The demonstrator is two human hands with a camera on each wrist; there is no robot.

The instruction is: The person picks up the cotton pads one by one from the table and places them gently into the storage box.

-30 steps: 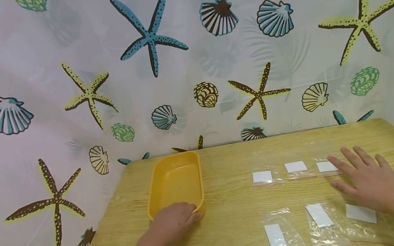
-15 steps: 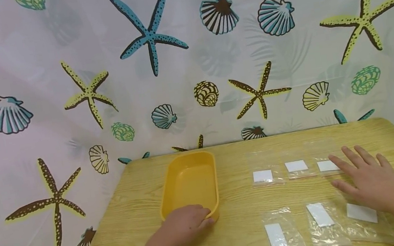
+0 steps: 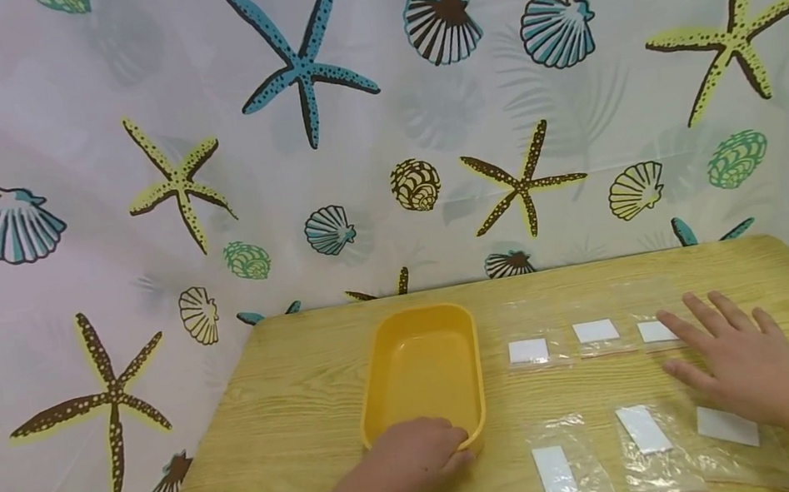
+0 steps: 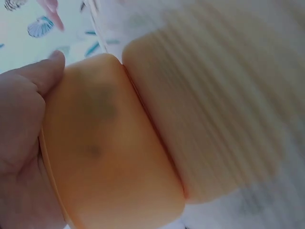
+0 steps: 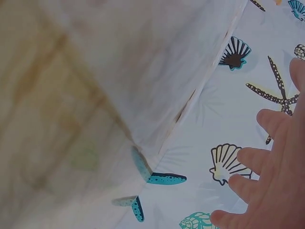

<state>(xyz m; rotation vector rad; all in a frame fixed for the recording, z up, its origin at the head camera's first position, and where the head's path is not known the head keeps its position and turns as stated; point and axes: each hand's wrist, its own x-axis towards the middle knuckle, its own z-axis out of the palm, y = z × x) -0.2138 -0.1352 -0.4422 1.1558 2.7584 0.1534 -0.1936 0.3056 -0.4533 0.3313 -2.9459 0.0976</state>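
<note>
A yellow tray (image 3: 423, 368) with nothing inside stands on the table left of the bags. My left hand (image 3: 406, 467) grips its near rim, the thumb at the near right corner. In the left wrist view the hand (image 4: 24, 109) lies against the tray wall (image 4: 109, 143). My right hand (image 3: 756, 367), fingers spread, is over the right side of the bags, beside a bag with a white piece (image 3: 656, 331) and above another white piece (image 3: 726, 426). The right wrist view shows that hand's spread fingers (image 5: 271, 167) holding nothing.
Other clear bags with white pieces lie in two rows: two at the back (image 3: 528, 352) (image 3: 596, 331) and two at the front (image 3: 554, 472) (image 3: 643, 429). A curtain (image 3: 361, 116) with starfish and shells hangs behind the wooden table (image 3: 277, 431).
The tray has slid to the right along the table with my left hand on its rim, closer to the bags. My right hand has stayed in place.
</note>
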